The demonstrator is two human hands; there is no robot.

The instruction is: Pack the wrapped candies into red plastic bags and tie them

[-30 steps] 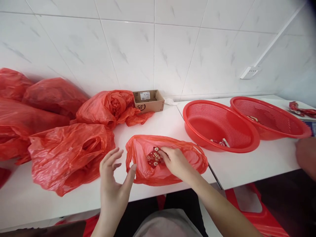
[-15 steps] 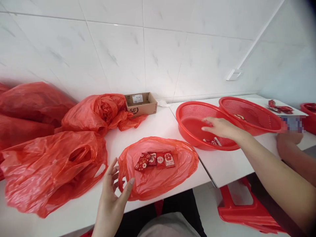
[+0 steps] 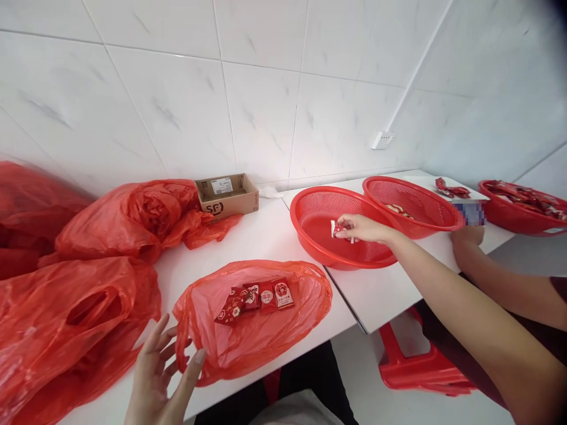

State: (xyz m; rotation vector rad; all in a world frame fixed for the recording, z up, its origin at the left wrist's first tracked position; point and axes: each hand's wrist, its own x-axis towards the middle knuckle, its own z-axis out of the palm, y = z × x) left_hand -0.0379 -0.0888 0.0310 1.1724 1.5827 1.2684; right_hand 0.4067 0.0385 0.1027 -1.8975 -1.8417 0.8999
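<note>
An open red plastic bag (image 3: 252,342) lies on the white table (image 3: 270,242) in front of me, with several small red packets (image 3: 259,296) in a row inside it. My left hand (image 3: 159,378) rests open at the bag's left rim, fingers spread and thumb against the plastic. My right hand (image 3: 361,228) reaches into the nearer red mesh basket (image 3: 319,203) and pinches a small red and white packet (image 3: 339,230) above its bottom.
Bulging red plastic bags (image 3: 84,277) crowd the table's left side. A small cardboard box (image 3: 228,195) stands by the tiled wall. A second red basket (image 3: 411,203) and a third (image 3: 522,203) lie to the right. Another person's arm (image 3: 500,280) rests on the right table. A red stool (image 3: 416,369) sits below.
My right hand left the bag, crossed to the nearer basket and closed on a packet there. The view has swung right. My left hand stayed at the bag's rim.
</note>
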